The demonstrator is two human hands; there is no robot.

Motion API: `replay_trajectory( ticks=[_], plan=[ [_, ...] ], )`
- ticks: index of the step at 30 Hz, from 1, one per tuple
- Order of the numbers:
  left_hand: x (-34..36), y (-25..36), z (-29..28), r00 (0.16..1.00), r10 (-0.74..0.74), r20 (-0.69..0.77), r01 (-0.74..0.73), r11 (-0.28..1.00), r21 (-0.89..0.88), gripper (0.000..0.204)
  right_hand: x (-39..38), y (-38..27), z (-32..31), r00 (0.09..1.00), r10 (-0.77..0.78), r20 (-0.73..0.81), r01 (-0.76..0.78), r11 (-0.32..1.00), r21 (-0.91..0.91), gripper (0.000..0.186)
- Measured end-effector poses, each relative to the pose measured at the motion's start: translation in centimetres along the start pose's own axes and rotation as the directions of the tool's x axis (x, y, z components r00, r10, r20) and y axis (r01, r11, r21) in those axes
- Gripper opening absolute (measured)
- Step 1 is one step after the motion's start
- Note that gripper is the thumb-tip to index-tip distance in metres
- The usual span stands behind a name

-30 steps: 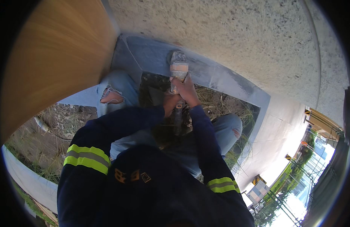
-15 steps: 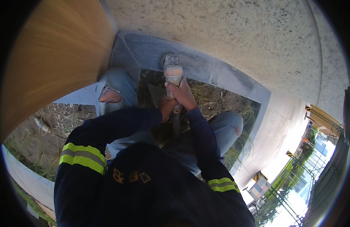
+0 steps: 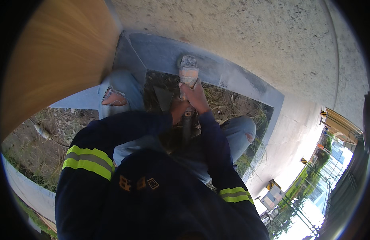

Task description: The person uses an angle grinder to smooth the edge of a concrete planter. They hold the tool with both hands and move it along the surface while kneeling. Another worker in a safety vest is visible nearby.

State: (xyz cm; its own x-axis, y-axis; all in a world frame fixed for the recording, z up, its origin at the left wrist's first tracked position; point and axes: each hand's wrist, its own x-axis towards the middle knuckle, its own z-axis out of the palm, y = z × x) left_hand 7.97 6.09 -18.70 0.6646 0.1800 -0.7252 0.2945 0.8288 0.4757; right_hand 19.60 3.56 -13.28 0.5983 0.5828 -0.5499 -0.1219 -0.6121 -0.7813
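right grip (image 3: 198, 97) and left grip (image 3: 179, 111) were closed round the grinder (image 3: 189, 74); its head lay forward of both, over the grey ledge (image 3: 157, 49).

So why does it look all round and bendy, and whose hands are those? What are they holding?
There's no robot here, just a person using a bare left hand and right hand. Every picture comes from a camera on that person's head, looking down. Its very wide lens makes straight edges bend. Both hands hold a dusty tool; the left is partly hidden behind the right. The tool's front end is at the grey border, beside a rough wall. Inside the border are soil and grass. The blue shapes are knees in torn jeans.
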Motion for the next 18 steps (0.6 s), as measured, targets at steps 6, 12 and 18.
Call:
replay_trajectory(
  ticks=[6,12,18],
  plan=[
    [-2.7,0.8,0.6,0.985,0.138,-0.104,-0.142,0.989,-0.029,0.027,-0.6,-0.2,0.6,0.998,-0.046,0.047,0.049,0.998,-0.049,0.068],
    [-0.3,0.8,-0.1,0.996,0.093,0.011,-0.092,0.995,-0.04,0.031,0.4,-1.5,0.1,1.0,0.009,0.023,-0.009,1.0,-0.028,0.064],
    [-3.3,1.3,1.1,0.993,0.041,-0.112,-0.044,0.999,-0.02,0.03,-1.1,0.3,0.3,1.0,-0.006,0.027,0.007,0.999,-0.032,0.065]
  ],
)
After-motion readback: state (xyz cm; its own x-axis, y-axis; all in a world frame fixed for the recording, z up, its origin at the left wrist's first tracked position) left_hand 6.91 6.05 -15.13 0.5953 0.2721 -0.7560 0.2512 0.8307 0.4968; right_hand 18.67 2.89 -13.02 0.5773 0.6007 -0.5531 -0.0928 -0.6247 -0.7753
